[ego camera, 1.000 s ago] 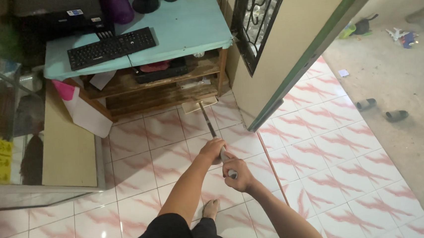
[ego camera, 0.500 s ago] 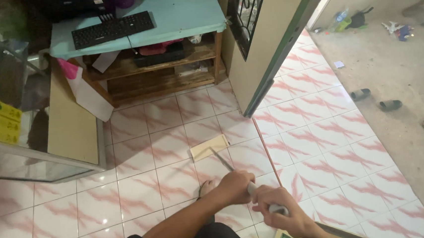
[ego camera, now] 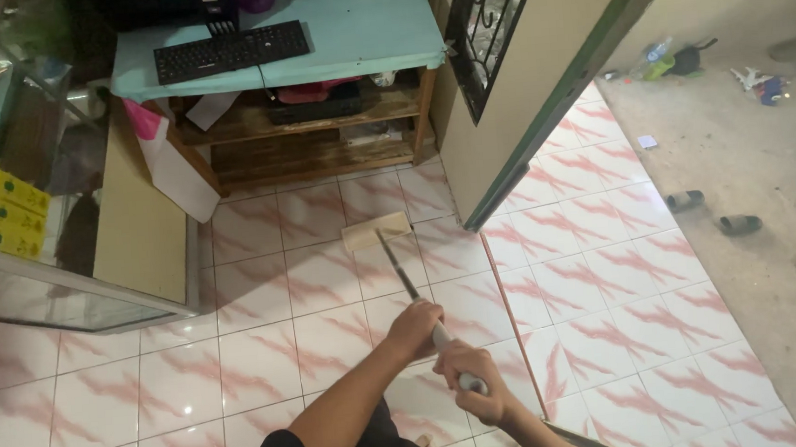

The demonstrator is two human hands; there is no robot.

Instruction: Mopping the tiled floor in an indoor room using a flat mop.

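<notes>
Both my hands grip the long grey handle [ego camera: 400,272] of a flat mop. My left hand [ego camera: 414,328] is the upper one on the shaft, and my right hand [ego camera: 472,383] holds its near end. The pale rectangular mop head [ego camera: 375,231] lies flat on the pink-and-white floor tiles [ego camera: 266,335], a short way in front of the wooden desk [ego camera: 318,154]. My black-clothed legs show at the bottom edge.
The desk has a turquoise top [ego camera: 356,30] with a black keyboard [ego camera: 231,50] and cluttered shelves below. A glass cabinet [ego camera: 33,212] with yellow boxes [ego camera: 7,212] stands left. An open door [ego camera: 547,82] is right; beyond it lie slippers [ego camera: 739,223] on concrete.
The mop head was pulled back from under the desk toward me, then pushed forward again to its present spot. My hands moved with the handle, keeping their grip.
</notes>
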